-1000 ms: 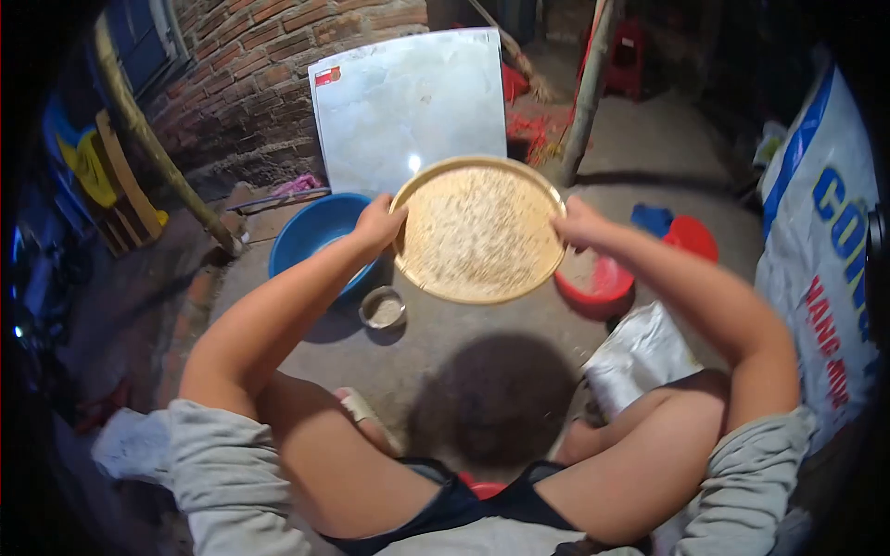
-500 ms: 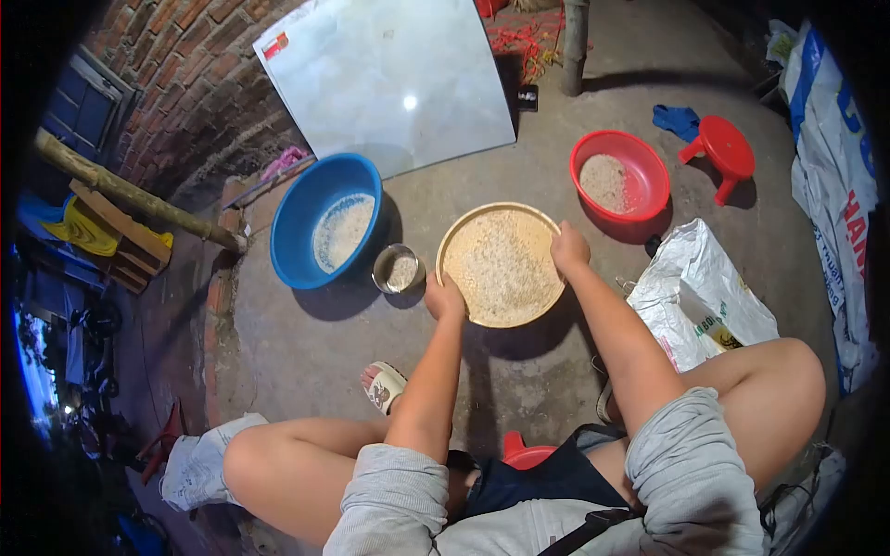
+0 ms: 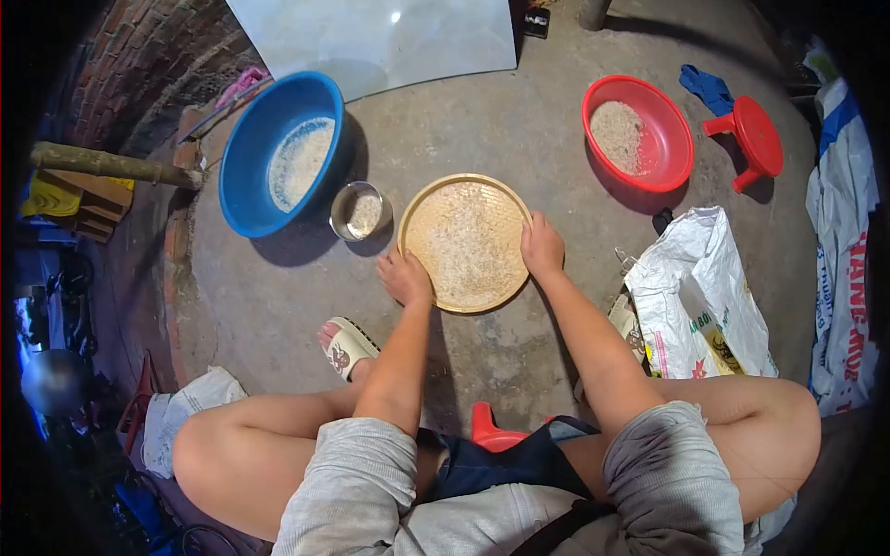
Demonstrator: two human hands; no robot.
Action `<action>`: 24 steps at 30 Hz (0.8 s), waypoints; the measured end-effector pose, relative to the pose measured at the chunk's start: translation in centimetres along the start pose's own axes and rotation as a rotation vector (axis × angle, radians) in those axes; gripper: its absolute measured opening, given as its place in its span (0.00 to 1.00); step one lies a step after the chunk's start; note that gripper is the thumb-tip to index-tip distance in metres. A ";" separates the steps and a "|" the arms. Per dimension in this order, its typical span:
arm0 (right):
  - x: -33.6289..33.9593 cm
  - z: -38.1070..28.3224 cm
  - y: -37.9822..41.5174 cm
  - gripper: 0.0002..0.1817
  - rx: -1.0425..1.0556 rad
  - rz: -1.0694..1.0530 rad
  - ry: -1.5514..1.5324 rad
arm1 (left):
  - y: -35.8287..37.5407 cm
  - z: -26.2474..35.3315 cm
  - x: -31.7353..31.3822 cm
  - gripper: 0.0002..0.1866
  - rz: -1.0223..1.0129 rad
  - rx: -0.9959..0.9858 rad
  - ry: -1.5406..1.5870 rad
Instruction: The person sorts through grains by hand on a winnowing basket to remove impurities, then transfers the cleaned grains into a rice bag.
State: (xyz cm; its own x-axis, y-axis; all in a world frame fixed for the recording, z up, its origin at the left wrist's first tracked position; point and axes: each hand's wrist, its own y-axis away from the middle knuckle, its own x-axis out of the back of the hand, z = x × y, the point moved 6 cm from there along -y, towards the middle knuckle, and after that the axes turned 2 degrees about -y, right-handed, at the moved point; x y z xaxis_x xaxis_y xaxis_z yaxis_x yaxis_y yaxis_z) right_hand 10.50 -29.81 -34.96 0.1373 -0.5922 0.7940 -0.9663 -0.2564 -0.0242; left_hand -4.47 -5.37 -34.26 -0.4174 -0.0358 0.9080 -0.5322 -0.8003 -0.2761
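Observation:
A round woven tray (image 3: 465,243) with pale grains spread over its middle is held between both hands above the concrete floor. My left hand (image 3: 405,278) grips its lower left rim, and my right hand (image 3: 542,246) grips the right rim. Left of the tray stands a small metal bowl (image 3: 361,211) with some grains inside. Beyond it, a large blue basin (image 3: 243,185) holds whitish grains. To the right, a red basin (image 3: 664,157) has tan grains gathered on its left side.
A red stool (image 3: 758,136) and a blue cloth (image 3: 706,88) lie at the right. Nearer is an open white sack (image 3: 705,278). A pale board (image 3: 399,46) lies at the back. A wooden pole (image 3: 116,165) is at the left, and my sandalled foot (image 3: 350,347) is near the tray.
The camera view has tilted down and shifted. The tray, still in both hands, is closer to my body, and the grains are spread differently across it.

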 end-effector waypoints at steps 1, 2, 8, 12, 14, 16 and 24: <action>0.0 0.0 0.1 0.11 -0.009 0.029 0.003 | -0.1 0.6 0.3 0.14 -0.010 0.006 -0.004; 0.0 -0.1 0.1 0.11 -0.018 0.059 0.005 | -0.2 2.4 0.5 0.15 -0.019 -0.164 0.051; -0.5 0.1 0.2 0.12 -0.017 0.102 0.011 | 1.6 12.2 -1.0 0.23 -0.344 -0.653 0.474; -0.6 0.1 0.1 0.13 -0.008 0.101 0.027 | 4.3 13.6 -2.4 0.26 -0.405 -0.749 0.455; -0.7 0.2 0.1 0.12 -0.021 0.086 0.012 | 5.7 13.1 -2.4 0.26 -0.435 -0.809 0.439; -0.7 0.3 0.1 0.12 -0.021 0.068 0.007 | 7.8 12.6 -1.8 0.26 -0.558 -1.005 0.486; -0.6 0.0 0.7 0.11 0.015 0.066 -0.009 | 9.3 11.2 -0.9 0.10 -0.553 -1.334 0.338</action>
State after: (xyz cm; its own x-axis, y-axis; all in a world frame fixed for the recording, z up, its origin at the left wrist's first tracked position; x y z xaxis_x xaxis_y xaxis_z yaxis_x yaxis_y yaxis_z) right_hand 9.75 -29.64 -35.44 0.0754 -0.6147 0.7852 -0.9698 -0.2283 -0.0855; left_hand -0.77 -19.44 -34.15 0.0104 0.3702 0.9289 -0.8660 0.4678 -0.1767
